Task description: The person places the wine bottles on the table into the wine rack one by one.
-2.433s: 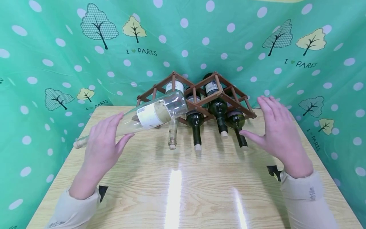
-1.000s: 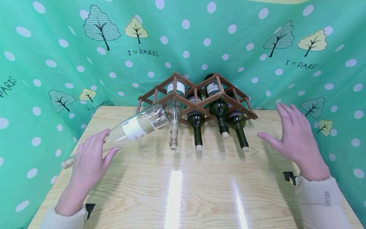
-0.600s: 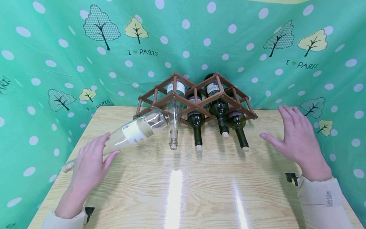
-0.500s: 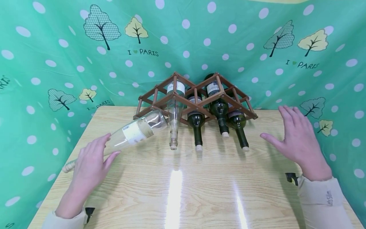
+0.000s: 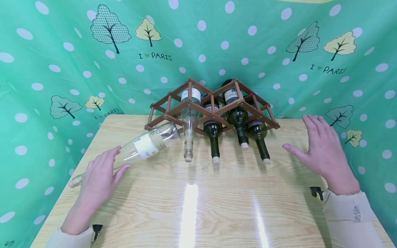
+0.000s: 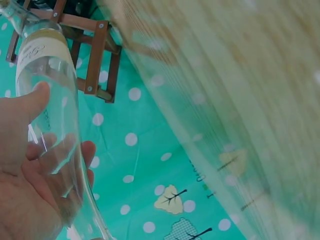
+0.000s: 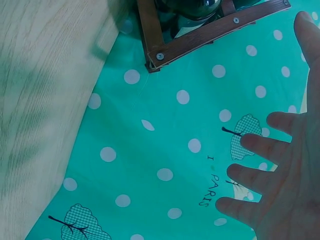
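At 9 o'clock on the table: the clear bottle (image 5: 145, 146) lies tilted, base toward the rack (image 5: 173, 113) and touching or nearly touching its lower-left cell, neck pointing out to about 8 o'clock.
Left hand: the left hand (image 5: 100, 174) grips the bottle at its shoulder and neck, thumb on one side and fingers curled under the other.
Right hand: the right hand (image 5: 322, 151) hovers at 3 o'clock, fingers spread and straight, holding nothing, well apart from the rack.
Rack load: one clear and three dark bottles already lie in the cells, necks toward the person.
Doing it well: as I judge it, the base should line up squarely with the cell opening before any push; a glass base caught on a wooden slat could shove the whole rack back. Sliding along the bottle's own axis, with a firm hold at the shoulder, looks safest.
Head view only: both hands, the whole rack, and the bottle's angle to it.
Left wrist view only: the fingers (image 6: 60, 165) seen through the glass, the thumb (image 6: 32, 100) pressed near the label.
Right wrist view only: the rack's right corner (image 7: 155, 55) and the open palm (image 7: 290, 200).
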{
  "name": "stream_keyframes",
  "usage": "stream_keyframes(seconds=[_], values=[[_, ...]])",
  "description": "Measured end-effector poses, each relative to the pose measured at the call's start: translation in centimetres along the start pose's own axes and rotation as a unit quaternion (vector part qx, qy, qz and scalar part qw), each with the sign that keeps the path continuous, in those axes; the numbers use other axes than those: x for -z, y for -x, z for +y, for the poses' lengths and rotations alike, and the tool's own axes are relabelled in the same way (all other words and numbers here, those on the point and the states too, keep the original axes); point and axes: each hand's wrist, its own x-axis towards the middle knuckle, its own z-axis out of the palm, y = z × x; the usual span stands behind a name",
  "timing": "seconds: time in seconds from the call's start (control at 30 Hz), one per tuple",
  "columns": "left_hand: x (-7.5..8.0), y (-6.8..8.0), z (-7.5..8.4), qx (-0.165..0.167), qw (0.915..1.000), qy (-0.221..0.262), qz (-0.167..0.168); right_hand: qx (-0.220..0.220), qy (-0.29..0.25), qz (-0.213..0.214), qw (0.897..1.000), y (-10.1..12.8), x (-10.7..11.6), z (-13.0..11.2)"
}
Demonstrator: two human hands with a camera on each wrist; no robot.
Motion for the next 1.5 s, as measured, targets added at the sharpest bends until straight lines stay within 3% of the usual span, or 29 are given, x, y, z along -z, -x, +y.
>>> stream_keyframes(seconds=[0.47, 0.93, 1.13, 1.5], values=[[-0.1, 0.0, -0.1, 0.005, 0.9995, -0.015, -0.028, -0.004, -0.002, -0.013, 1.0, -0.1, -0.4, 0.4], [-0.5, -0.2, 0.0, 0.031, 0.9985, -0.006, -0.045, -0.016, 0.007, -0.061, 0.998, -0.3, -0.9, 0.0], [-0.7, -0.3, 0.2, 0.044, 0.9973, -0.003, -0.058, 0.014, 0.023, -0.063, 0.998, -0.2, -1.5, 0.0], [-0.8, -0.3, 0.7, 0.053, 0.9969, 0.004, -0.058, 0.001, 0.009, -0.099, 0.995, 0.5, -2.1, -0.2]])
